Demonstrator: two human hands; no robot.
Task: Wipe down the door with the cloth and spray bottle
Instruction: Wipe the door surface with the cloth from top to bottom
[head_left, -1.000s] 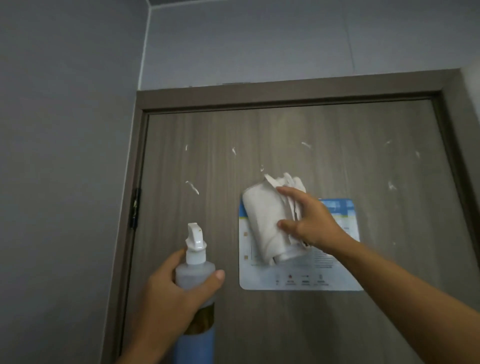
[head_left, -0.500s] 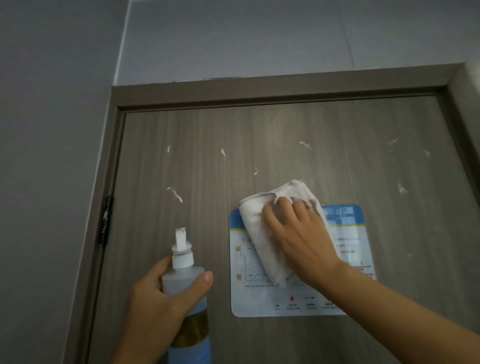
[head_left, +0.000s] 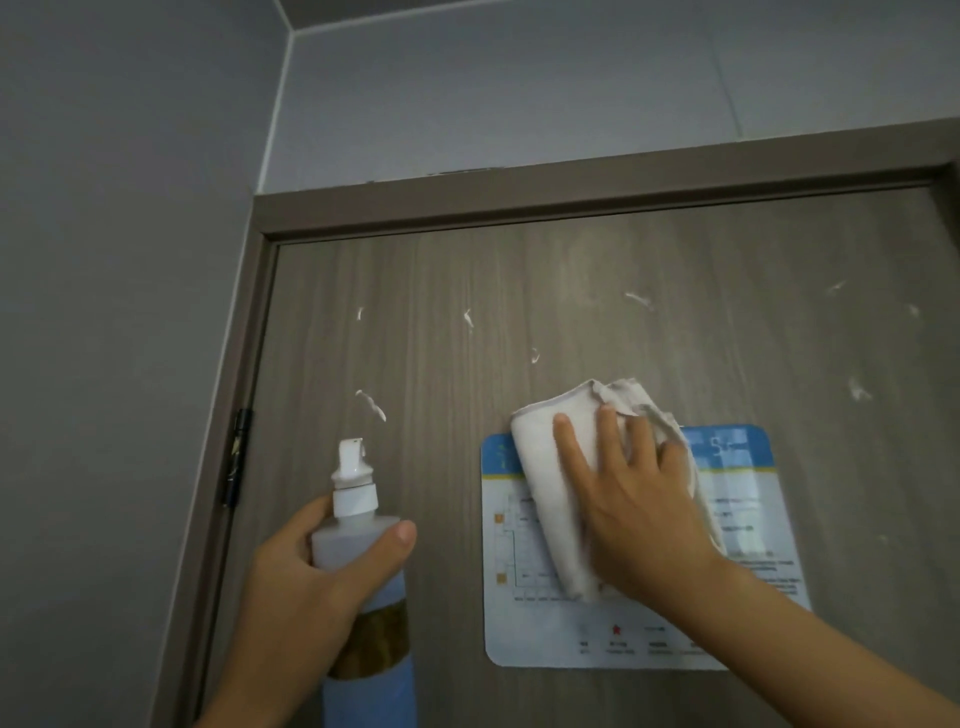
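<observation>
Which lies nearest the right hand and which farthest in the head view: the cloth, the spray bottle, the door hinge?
1. Cloth: under the right hand, pressed to the door.
2. Spray bottle: to its left, held in the left hand.
3. Door hinge: farthest left, on the frame edge.

The sign's (head_left: 613, 634) print was too blurred to be read; the spray bottle's (head_left: 363, 551) base was cut off, perhaps mid-label.

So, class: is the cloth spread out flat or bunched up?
Bunched up. The cloth lies in thick folds under the right hand, its crumpled end poking out above the fingers, pressed against the door.
</observation>
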